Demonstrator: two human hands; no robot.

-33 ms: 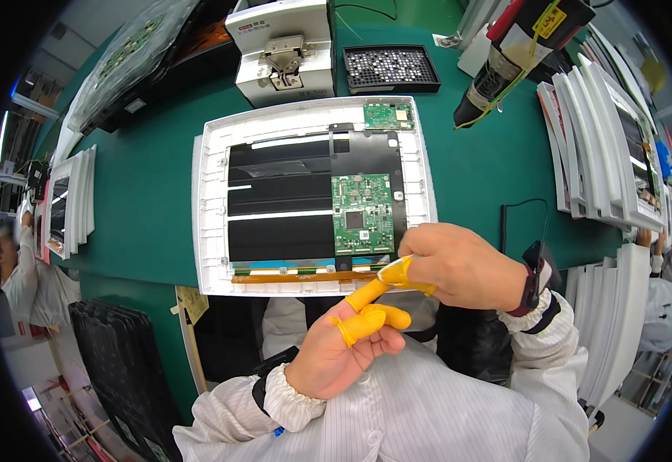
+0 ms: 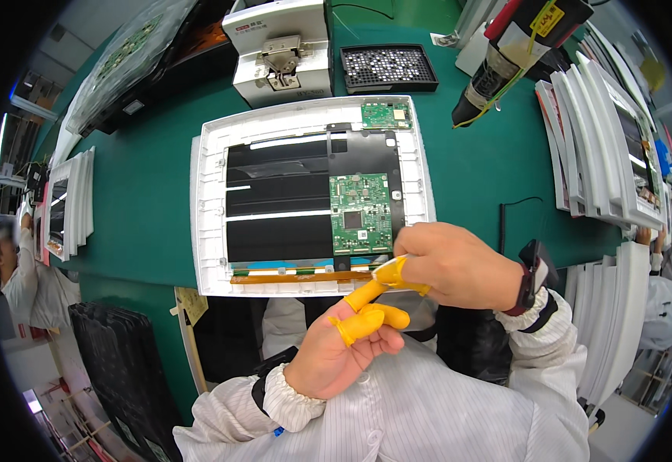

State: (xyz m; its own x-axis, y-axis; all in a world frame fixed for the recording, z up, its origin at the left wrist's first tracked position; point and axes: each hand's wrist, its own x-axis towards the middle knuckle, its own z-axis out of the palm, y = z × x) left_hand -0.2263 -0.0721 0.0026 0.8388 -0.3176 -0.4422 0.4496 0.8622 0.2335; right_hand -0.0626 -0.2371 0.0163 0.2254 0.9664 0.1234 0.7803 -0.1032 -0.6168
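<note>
My left hand is palm up with fingers apart. Yellow finger cots cover its thumb and fingers, and one covered finger stretches up to my right hand. My right hand, also wearing yellow cots, pinches the yellow finger cot near that finger's tip; the exact grip is partly hidden. Just beyond both hands lies a white display frame holding a black panel. A green circuit board sits on the panel's right half, and a smaller green board in the frame's top right corner. An amber flex strip runs along the near edge.
A white dispenser machine and a black tray of small silver parts stand behind the frame. A dark cylindrical tool hangs at upper right. White frames are stacked right, more left. A person works at far left.
My right hand has shifted very slightly left. The frame and bench appear a touch further left in the view. My left hand keeps its pose.
</note>
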